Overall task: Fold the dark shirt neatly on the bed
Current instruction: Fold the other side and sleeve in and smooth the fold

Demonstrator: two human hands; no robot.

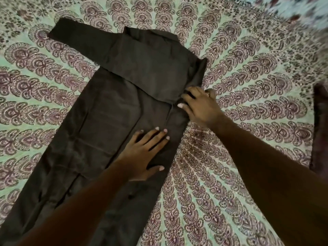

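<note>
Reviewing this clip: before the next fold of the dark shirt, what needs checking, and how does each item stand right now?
1. Dark shirt lies spread on the bed: ok.
2. Left hand presses flat on the shirt body, fingers spread: ok.
3. Right hand pinches the folded edge on the shirt's right side: ok.
4. Sleeve sticks out toward the upper left, not folded in: not ok.
5. Shirt's lower end runs under the forearms and past the frame edge: cannot tell.

Shirt (110, 121) flat on bedspread (239, 157)
</note>
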